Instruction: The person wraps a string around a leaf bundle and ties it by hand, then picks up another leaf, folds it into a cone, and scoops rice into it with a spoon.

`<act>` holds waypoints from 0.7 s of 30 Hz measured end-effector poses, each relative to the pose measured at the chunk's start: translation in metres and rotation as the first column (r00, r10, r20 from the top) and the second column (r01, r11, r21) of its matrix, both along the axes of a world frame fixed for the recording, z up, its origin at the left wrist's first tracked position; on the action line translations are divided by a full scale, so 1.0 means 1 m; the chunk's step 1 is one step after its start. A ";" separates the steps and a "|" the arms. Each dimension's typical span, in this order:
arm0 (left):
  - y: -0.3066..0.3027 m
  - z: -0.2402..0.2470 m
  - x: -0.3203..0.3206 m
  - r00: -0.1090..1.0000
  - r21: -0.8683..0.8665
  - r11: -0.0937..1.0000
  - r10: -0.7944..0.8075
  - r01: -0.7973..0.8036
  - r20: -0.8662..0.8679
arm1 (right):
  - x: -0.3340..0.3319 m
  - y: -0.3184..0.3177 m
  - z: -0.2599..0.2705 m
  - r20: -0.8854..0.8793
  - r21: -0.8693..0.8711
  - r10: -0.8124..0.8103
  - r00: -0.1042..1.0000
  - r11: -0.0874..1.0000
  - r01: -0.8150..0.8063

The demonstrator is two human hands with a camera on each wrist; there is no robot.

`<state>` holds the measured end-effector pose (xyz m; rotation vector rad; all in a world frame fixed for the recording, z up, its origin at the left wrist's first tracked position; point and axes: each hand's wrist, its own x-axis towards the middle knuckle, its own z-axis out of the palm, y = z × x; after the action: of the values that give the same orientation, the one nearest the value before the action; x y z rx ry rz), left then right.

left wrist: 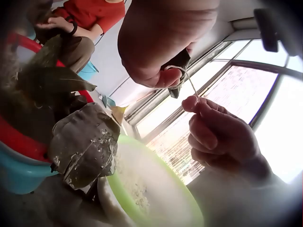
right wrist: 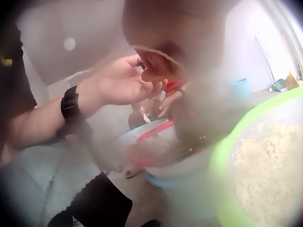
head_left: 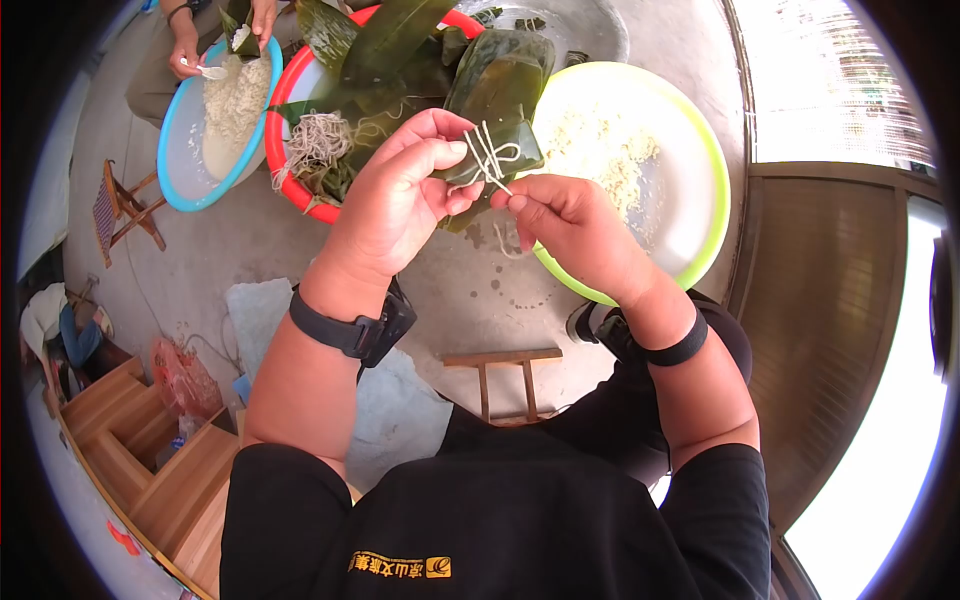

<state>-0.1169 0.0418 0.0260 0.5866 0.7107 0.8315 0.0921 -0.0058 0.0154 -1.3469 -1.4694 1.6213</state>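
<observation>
In the head view my left hand [head_left: 385, 205] holds a small leaf-wrapped dumpling [head_left: 522, 147] above the basins, thumb and fingers around its near side. Pale string [head_left: 488, 150] is wound round the dumpling, with a loop standing out on the right. Thumb and forefinger of my right hand [head_left: 585, 225] pinch the string close beside the wrapping. The left wrist view shows the string drawn taut between the dumpling [left wrist: 177, 61] and the right fingertips. Much of the dumpling is hidden behind the left hand there. The right wrist view is hazy, and the dumpling is mostly hidden.
A red basin [head_left: 325, 212] holds long green leaves [head_left: 385, 60] and a bunch of string [head_left: 318, 140]. Right of it stands a green-rimmed basin [head_left: 722, 190] with rice [head_left: 605, 150]. Another person's hands [head_left: 185, 45] work with a spoon and leaf over a blue basin [head_left: 165, 150].
</observation>
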 end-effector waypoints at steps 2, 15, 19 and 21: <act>0.000 0.008 -0.002 0.997 -0.021 0.997 -0.076 0.076 0.008 | 0.004 0.004 0.007 0.033 -0.096 0.014 0.999 0.995 -0.011; -0.019 -0.005 0.007 0.530 0.290 0.647 -0.209 0.705 -0.822 | 0.014 0.013 0.011 0.417 0.145 0.118 0.901 0.970 -0.194; -0.019 -0.013 0.014 0.481 0.440 0.604 0.105 0.665 -0.871 | 0.008 0.008 0.010 0.310 0.113 0.040 0.950 0.990 -0.079; -0.018 -0.015 0.016 0.512 0.484 0.676 0.180 0.555 -0.840 | 0.007 0.008 0.011 0.180 -0.006 -0.006 0.984 1.000 0.008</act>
<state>-0.1012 0.0239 0.0113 1.8915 1.1724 0.5079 0.0989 0.0021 0.0260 -1.5343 -1.5614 1.5343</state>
